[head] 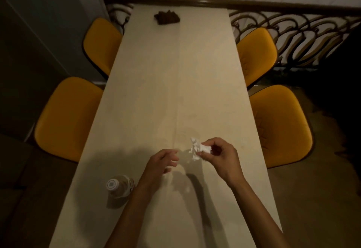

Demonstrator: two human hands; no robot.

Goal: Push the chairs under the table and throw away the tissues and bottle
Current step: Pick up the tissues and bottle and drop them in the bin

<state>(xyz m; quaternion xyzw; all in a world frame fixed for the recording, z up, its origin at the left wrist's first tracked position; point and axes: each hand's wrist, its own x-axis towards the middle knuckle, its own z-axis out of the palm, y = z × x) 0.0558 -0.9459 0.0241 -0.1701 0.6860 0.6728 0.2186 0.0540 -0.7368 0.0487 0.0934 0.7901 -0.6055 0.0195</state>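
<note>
A long pale table runs away from me. My right hand pinches a crumpled white tissue just above the near part of the tabletop. My left hand hovers beside it, fingers relaxed and holding nothing. A clear plastic bottle with a white cap stands at the near left of the table, left of my left forearm. Yellow chairs flank the table: near left, far left, near right and far right, their seats showing beside the table edges.
A dark brown crumpled thing lies at the table's far end. An ornate dark railing runs behind the right-hand chairs, with white curtain beyond. A grey wall stands on the left.
</note>
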